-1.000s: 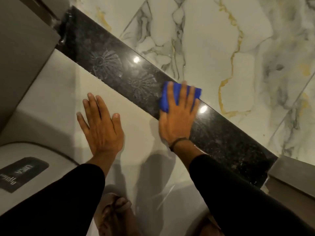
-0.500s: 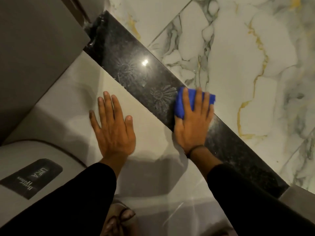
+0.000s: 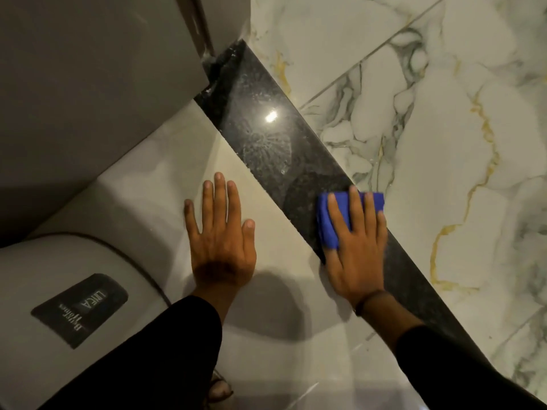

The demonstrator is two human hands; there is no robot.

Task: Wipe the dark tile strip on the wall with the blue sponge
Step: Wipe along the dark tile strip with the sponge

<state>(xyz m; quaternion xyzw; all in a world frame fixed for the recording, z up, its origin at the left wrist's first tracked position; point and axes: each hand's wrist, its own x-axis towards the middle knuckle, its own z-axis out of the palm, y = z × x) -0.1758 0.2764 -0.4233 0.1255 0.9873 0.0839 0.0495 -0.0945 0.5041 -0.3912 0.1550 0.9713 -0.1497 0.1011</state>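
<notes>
The left hand (image 3: 220, 241) is lying open, fingers spread, flat on the pale tile (image 3: 165, 184) below the strip, holding nothing and probably bracing. Just beside it, the right hand (image 3: 356, 247) is pressing the sponge (image 3: 328, 220) flat against the strip (image 3: 266, 134), fingers laid over it rather than curled around it. The sponge is looking soft and light, bunching under the palm; flat, even pressure from above should be suiting it better than a pinch. It is bright blue and folded. Farther up, the strip is showing glossy black, speckled, with hazy flower-shaped smears and a light glint, and is running up to a grey panel (image 3: 88, 84).
</notes>
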